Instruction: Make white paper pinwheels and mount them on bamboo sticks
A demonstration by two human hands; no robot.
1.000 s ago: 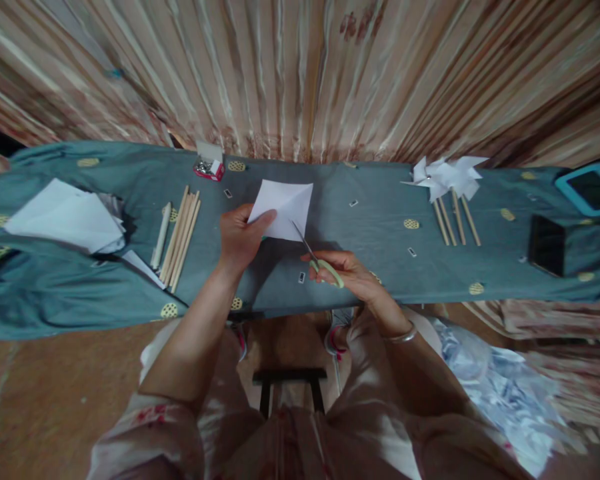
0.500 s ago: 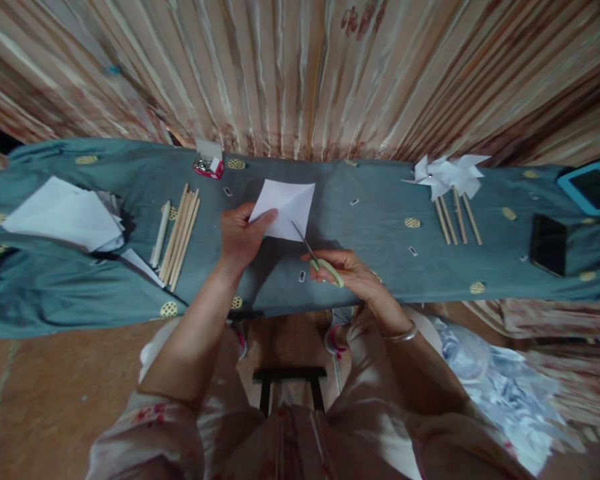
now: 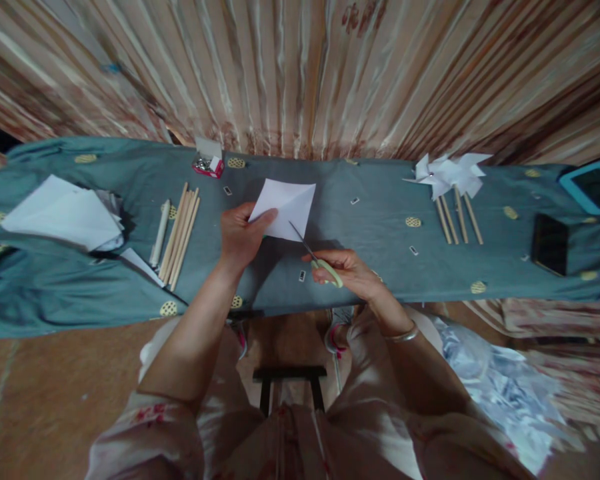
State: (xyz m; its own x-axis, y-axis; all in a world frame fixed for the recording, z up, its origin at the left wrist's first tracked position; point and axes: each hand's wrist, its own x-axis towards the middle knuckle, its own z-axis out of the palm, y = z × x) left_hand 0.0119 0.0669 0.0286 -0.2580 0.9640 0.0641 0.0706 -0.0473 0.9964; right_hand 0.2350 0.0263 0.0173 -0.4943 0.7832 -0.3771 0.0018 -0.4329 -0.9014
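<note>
My left hand (image 3: 243,233) grips a square sheet of white paper (image 3: 287,200) by its left side, thumb on top. Faint crease lines run across the sheet, which is held above the cloth. In my right hand (image 3: 347,270) are scissors (image 3: 325,268) with light green handles, fingers closed around the loops. The blades reach over the lower right part of the paper, pointing up and left toward its middle. Whether the blades are fully closed on the paper is too small to tell.
On the blue-green tablecloth (image 3: 380,260) lie a paper stack (image 3: 65,213), wooden sticks (image 3: 180,237), a white tube-like stick (image 3: 160,233) and a small red box (image 3: 209,163) of metal pieces. At right are paper pinwheels (image 3: 447,177), a dark phone (image 3: 550,244) and a blue-framed device (image 3: 595,187).
Both hands, the paper and the scissors keep almost the same places. The scissor tip sits very slightly further left; the view has shifted a little.
</note>
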